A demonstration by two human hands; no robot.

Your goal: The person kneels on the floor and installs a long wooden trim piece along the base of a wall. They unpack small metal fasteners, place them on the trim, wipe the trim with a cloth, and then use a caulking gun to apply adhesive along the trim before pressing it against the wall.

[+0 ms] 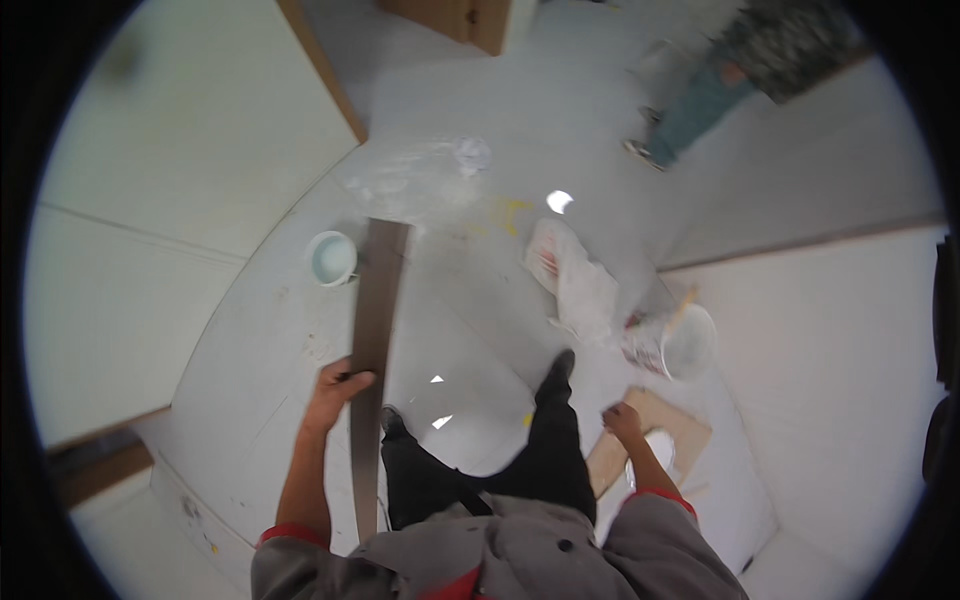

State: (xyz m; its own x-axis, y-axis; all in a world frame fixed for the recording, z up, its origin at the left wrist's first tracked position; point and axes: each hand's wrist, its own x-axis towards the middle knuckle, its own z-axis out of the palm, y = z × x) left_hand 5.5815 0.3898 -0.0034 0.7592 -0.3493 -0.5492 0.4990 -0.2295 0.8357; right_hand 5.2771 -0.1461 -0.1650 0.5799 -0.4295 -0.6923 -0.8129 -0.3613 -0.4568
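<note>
My left hand point(340, 392) grips a long, flat, dark grey-brown strip point(382, 280), which runs from beside my left leg out across the floor area ahead. My right hand point(622, 420) hangs low with curled fingers over a wooden board point(677, 426); whatever it holds, if anything, is too small to make out. A pale oval item point(657, 453) shows on that board, partly behind my right forearm. A small white bucket point(333, 258) is just left of the strip.
A crumpled white bag point(580, 290) and a large white bucket point(685, 342) with a stick are to the right. Pale walls or panels point(150, 130) flank both sides; a wooden door-like piece point(484, 25) is at the top. Another person's jeans-clad leg point(700, 115) shows at upper right.
</note>
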